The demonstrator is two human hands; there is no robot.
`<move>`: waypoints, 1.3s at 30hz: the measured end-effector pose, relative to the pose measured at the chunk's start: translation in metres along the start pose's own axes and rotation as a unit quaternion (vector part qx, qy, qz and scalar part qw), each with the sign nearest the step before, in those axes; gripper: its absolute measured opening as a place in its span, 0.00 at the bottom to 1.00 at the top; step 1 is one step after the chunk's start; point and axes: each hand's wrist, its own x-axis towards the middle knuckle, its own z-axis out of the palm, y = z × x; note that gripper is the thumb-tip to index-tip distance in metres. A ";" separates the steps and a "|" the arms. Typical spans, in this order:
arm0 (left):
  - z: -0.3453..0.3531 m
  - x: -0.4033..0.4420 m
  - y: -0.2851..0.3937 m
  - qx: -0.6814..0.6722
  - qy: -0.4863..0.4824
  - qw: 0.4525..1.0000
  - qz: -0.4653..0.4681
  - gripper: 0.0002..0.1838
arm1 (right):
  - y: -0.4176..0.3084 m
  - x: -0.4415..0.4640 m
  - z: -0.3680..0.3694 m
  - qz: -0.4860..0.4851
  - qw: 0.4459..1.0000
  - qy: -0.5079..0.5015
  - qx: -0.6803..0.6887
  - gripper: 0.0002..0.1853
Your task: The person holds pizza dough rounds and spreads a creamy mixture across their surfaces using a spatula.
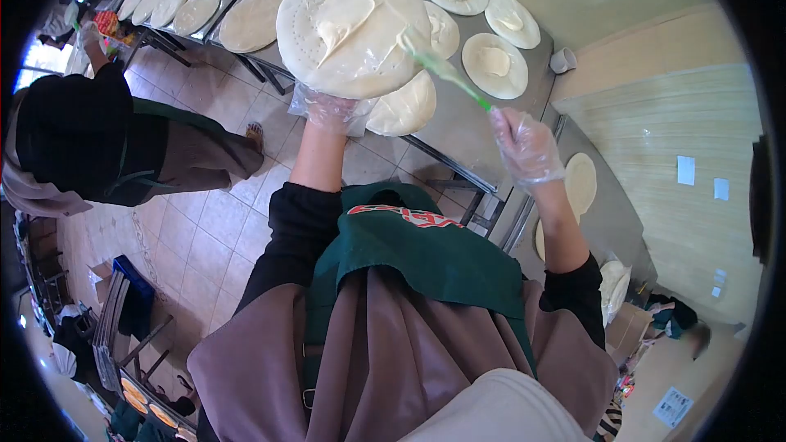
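Note:
My left hand [330, 110], in a clear plastic glove, is under a large round of pale dough [360, 61] and holds it up. The dough has small pricked holes along its left side and a smear of white cream [337, 31] on top. In my gloved right hand [526, 146], the fingers are closed around the green handle of a spatula [454, 78]. Its cream-coated blade is at the right part of the dough. Below the held dough, another cream-topped round [405, 106] lies at the table's edge.
More dough rounds with cream [495, 65] lie on the metal table [467, 131]. Plain rounds [196, 12] are on tables at the upper left. A white cup [562, 60] stands by the wall. Another person [98, 143] is at the left. Further rounds [580, 184] lie at the right.

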 end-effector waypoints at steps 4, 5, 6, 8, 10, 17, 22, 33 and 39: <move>-0.012 0.003 -0.006 0.002 -0.010 1.000 0.013 0.31 | -0.011 -0.012 -0.010 -0.037 0.993 -0.089 0.068 0.10; -0.012 0.003 -0.006 0.002 -0.012 1.000 0.015 0.31 | -0.009 -0.012 -0.010 -0.037 0.993 -0.090 0.069 0.10; -0.012 0.003 -0.006 0.003 -0.012 1.000 0.014 0.31 | -0.006 -0.013 -0.010 -0.051 0.993 -0.063 0.090 0.10; -0.011 0.003 -0.005 0.026 -0.011 1.000 0.009 0.33 | -0.004 -0.012 -0.010 -0.064 0.991 -0.037 0.109 0.10; -0.011 0.001 -0.004 0.042 -0.013 0.999 0.012 0.33 | 0.000 -0.003 -0.011 0.016 0.992 0.033 0.123 0.12; -0.014 -0.006 -0.004 0.078 -0.016 0.997 0.016 0.34 | 0.022 0.023 -0.013 0.043 0.991 0.059 0.108 0.14; -0.018 -0.001 -0.008 0.099 -0.024 0.994 0.028 0.34 | 0.033 0.015 0.004 -0.036 0.992 0.051 0.113 0.12; -0.023 0.011 -0.014 0.153 -0.052 0.985 0.053 0.34 | 0.011 0.004 0.004 -0.020 0.995 0.021 0.097 0.10; -0.038 0.011 -0.022 0.216 -0.085 0.970 0.078 0.35 | 0.005 0.010 0.005 0.003 0.994 0.103 -0.027 0.12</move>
